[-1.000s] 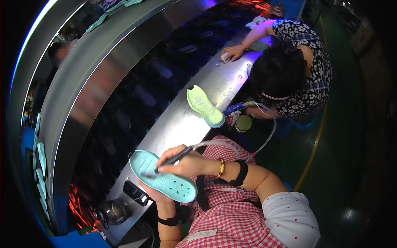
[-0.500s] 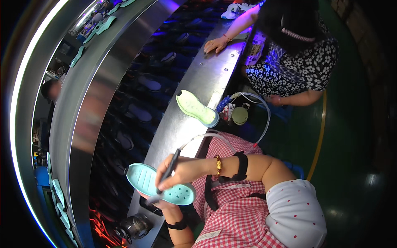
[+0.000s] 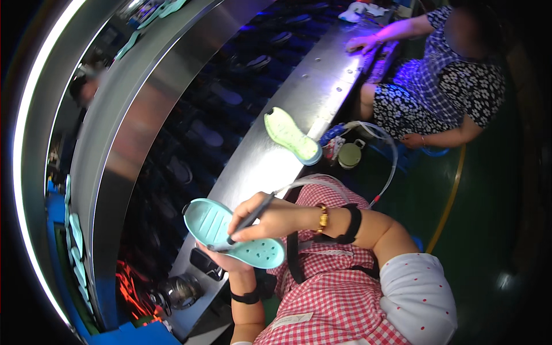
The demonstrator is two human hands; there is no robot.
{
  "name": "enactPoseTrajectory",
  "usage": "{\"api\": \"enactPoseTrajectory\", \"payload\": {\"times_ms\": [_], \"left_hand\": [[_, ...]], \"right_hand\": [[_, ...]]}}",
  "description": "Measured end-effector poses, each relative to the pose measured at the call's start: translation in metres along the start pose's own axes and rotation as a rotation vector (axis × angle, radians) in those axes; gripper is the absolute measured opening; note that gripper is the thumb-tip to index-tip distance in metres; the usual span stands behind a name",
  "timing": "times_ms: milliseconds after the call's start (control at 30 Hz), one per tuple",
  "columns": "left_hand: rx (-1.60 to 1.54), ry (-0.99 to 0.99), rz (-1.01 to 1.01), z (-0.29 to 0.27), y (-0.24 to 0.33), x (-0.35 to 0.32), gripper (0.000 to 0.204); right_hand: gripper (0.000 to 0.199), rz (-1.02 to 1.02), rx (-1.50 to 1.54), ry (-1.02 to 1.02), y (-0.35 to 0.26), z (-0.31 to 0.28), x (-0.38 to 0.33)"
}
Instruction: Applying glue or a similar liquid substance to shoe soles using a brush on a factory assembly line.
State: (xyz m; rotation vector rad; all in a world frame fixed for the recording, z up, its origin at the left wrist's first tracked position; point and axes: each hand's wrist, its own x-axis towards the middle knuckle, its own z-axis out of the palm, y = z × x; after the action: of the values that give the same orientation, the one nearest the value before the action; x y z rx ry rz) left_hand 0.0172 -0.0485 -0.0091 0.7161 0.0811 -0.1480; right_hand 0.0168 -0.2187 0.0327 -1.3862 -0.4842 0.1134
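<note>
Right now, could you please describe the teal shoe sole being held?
The teal shoe sole looks like soft moulded foam or rubber, with slanted grooves at one end and small round holes at the other. It lies nearly flat, cradled from below by the left hand. The right hand presses a dark pen-like tool onto it.

The left hand point(image 3: 221, 260) is mostly hidden under the turquoise shoe sole point(image 3: 230, 233), so its grip cannot be made out. The tip of the pen-like tool point(image 3: 250, 218) (held in the right hand point(image 3: 261, 221)) is too small to be identified. Items inside the dark conveyor tunnel point(image 3: 190, 144) are blurred.
</note>
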Motion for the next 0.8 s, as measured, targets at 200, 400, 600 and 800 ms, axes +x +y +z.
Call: {"api": "enactPoseTrajectory", "payload": {"times_ms": [200,400,600,800], "left_hand": [[0.054,-0.134,-0.050,-0.003,-0.001,-0.007,0.060],[-0.204,-0.342,-0.141,0.008,0.010,-0.010,0.067],[-0.151,-0.084,-0.070,0.007,0.012,-0.011,0.083],[-0.144,0.013,0.133,0.000,0.014,0.000,0.083]], "right_hand": [[0.017,0.150,0.167,0.105,-0.007,-0.005,-0.006],[0.016,0.109,0.218,-0.036,-0.016,-0.004,-0.008],[0.018,0.076,-0.064,-0.172,-0.013,0.000,-0.007],[0.022,0.005,-0.095,-0.085,-0.006,0.003,-0.007]]}}
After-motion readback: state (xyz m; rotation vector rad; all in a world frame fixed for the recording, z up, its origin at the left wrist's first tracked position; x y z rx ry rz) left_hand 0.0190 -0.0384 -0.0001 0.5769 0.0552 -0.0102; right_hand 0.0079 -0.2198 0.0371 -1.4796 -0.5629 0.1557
